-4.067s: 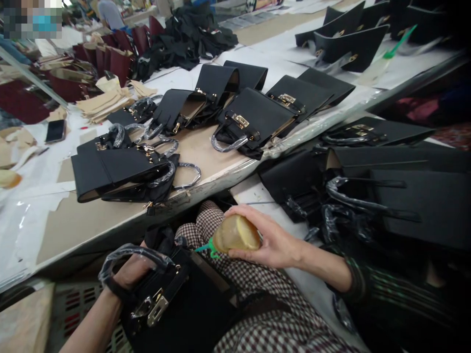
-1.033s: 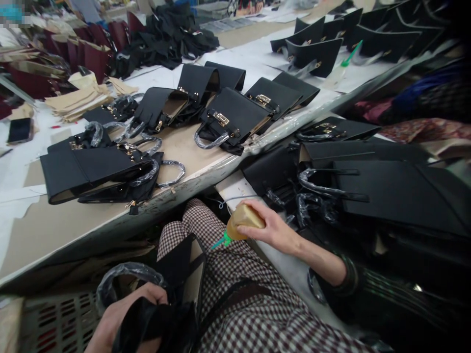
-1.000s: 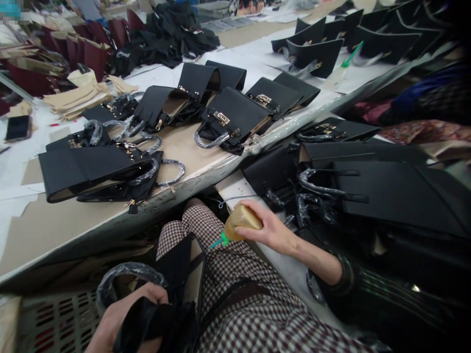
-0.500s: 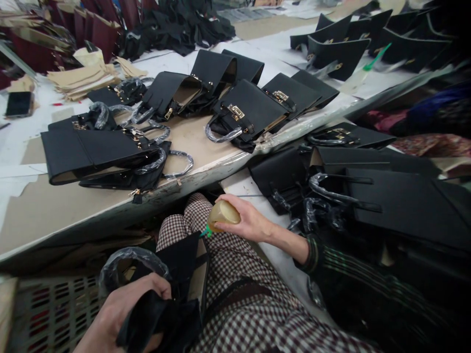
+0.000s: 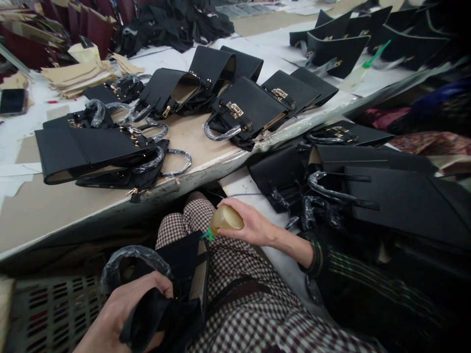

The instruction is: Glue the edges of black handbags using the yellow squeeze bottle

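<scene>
A black handbag (image 5: 184, 274) with a plastic-wrapped handle rests on my lap at the lower left. My left hand (image 5: 127, 306) is closed on its black flap and lining. My right hand (image 5: 253, 228) is wrapped round a yellowish squeeze bottle (image 5: 226, 219). The bottle's green nozzle (image 5: 208, 234) points at the bag's open upper edge and is close to touching it. My checked trousers (image 5: 257, 314) show under both.
Several black handbags (image 5: 243, 110) with gold clasps lie along the worktable (image 5: 198, 139). More black bags (image 5: 368, 191) are stacked on a lower surface at right. A slatted crate (image 5: 55, 314) sits at lower left. Brown card pieces (image 5: 73, 78) and a phone (image 5: 13, 100) lie far left.
My right hand has brought the bottle leftward and nearer, so its nozzle now sits by the bag's edge. My left hand keeps its hold on the bag.
</scene>
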`<state>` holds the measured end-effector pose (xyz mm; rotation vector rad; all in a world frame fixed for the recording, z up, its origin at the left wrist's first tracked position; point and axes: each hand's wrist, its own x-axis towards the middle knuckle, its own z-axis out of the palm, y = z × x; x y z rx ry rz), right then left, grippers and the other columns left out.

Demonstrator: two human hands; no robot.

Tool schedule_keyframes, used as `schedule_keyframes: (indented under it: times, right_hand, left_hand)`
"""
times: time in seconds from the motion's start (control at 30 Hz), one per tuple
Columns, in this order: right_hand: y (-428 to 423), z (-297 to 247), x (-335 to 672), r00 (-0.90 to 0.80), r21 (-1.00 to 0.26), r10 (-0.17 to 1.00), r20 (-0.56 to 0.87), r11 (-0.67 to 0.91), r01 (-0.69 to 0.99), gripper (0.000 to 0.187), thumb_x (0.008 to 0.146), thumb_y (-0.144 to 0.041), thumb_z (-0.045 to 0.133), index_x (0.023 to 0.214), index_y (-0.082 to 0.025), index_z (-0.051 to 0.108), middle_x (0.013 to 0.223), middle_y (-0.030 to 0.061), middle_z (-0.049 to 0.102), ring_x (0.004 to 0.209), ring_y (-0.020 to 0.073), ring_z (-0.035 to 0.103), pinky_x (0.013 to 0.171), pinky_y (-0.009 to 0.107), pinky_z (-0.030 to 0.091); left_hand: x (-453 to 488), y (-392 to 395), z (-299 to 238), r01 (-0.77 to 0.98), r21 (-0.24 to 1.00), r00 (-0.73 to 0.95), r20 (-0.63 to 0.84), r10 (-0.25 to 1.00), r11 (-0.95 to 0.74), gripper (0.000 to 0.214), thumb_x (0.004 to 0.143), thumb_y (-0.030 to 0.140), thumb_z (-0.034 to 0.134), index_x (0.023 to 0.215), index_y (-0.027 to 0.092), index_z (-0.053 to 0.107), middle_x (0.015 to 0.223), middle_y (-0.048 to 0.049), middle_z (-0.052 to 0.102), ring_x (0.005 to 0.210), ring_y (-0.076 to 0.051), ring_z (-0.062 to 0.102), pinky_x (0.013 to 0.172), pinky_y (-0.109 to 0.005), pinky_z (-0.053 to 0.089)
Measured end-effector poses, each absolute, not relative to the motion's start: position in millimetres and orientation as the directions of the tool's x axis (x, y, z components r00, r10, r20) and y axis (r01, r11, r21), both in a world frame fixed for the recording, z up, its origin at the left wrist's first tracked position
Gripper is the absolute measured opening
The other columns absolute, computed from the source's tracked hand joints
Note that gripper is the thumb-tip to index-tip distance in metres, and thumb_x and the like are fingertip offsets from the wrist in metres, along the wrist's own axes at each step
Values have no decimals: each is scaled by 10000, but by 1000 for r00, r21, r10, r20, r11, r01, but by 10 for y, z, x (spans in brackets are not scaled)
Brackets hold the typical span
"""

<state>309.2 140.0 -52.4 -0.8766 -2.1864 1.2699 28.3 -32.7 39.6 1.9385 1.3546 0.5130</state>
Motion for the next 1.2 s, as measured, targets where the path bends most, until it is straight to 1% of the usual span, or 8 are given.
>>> schedule_keyframes:
  times: [0.1,0.33,0.6,0.7,0.83,0.9,1.07,1.2]
  right_hand:
    - [1388,-482,3110,-713,-898,701,-23,299,323,471,843,-420,799,1201,-193,595,1097,75,680,953,253,645,847,379,509]
    - [1359,-395,3175,-555,-916,828,-77,161,368,438,831,-448,772,1145,-196,600,973,26,652,851,219,612,778,339,485]
    - [1282,-364,3120,-628,-888,763,-150,175,426,355,815,-386,774,1075,-194,627,957,31,670,851,222,614,784,353,487]
    - [1275,-382,3122,-620,-904,743,-251,49,424,308,811,-373,771,1027,-201,633,901,17,669,814,209,620,718,322,503]
    - [1278,-385,3174,-600,-903,693,-400,-184,389,319,834,-424,746,1019,-203,608,805,-10,632,606,158,590,483,256,471]
    - [1274,-379,3203,-568,-894,698,-436,-262,364,350,840,-449,746,1041,-202,601,797,-13,621,538,139,565,420,247,456]
    - [1214,-422,3225,-518,-891,728,-448,-319,322,385,828,-452,773,1057,-199,594,813,-3,631,524,124,568,405,234,472]
    - [1155,-466,3232,-544,-870,680,-492,-373,322,393,826,-444,764,1066,-191,582,747,-19,630,480,114,556,395,225,469]
  left_hand:
    - [311,-342,397,643,731,372,-37,927,-229,143,833,112,589,859,240,530,797,69,675,659,-72,676,645,-124,512]
    - [323,-442,357,605,771,423,-98,901,-199,161,870,110,585,885,244,497,846,41,665,728,-98,667,684,-168,504]
    - [408,-517,287,577,790,445,-93,891,-205,156,892,105,557,922,240,485,862,33,628,766,-112,642,713,-191,474]
    - [445,-532,280,595,778,447,-113,887,-201,121,906,131,534,935,241,494,868,30,639,769,-116,643,714,-196,472]
    - [491,-533,289,603,770,438,-101,893,-208,125,912,130,531,928,245,487,856,32,645,765,-115,644,711,-190,469]
    - [503,-530,293,599,772,437,-95,894,-211,150,901,107,540,930,245,489,852,31,648,756,-115,647,705,-189,468]
    - [505,-526,298,589,779,438,-84,895,-216,139,919,137,546,933,249,465,857,23,634,750,-125,638,687,-204,465]
    - [505,-521,315,565,801,447,-98,889,-196,171,935,117,533,915,250,428,871,21,622,764,-119,623,698,-204,457]
